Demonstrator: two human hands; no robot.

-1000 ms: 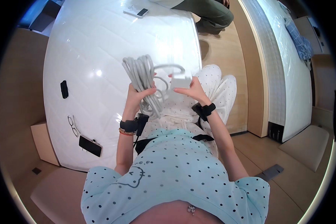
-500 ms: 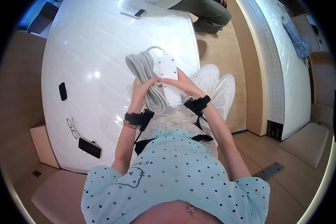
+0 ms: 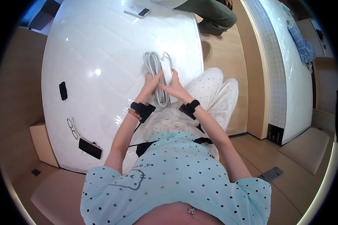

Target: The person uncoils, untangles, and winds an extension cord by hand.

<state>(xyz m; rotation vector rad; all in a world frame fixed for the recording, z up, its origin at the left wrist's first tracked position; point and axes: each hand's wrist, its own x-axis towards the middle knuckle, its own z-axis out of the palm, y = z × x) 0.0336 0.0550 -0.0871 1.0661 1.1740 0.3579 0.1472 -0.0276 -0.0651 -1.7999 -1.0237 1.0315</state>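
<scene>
A bundle of looped grey cable [image 3: 151, 60] is gripped in my left hand [image 3: 149, 86], fingers wrapped round its side. My right hand [image 3: 175, 90] is closed on a white power strip [image 3: 166, 66], which stands with a narrow side toward me and lies close against the coil. From the strip's far end a short bend of cord [image 3: 168, 56] curves round. Both hands are close together above my lap at the edge of the mattress, and the fingers behind the bundle are partly hidden.
On the plastic-wrapped mattress [image 3: 86, 45] lie a black object [image 3: 63, 91], eyeglasses [image 3: 73, 128], a phone [image 3: 90, 148] and a white box with a dark patch [image 3: 137, 11]. Another person's leg [image 3: 214, 15] is at the far edge. A second mattress [image 3: 285, 86] stands at right.
The power strip has turned from its broad face to a narrow side and come closer to the coil. The coil has shifted right and become narrower in view.
</scene>
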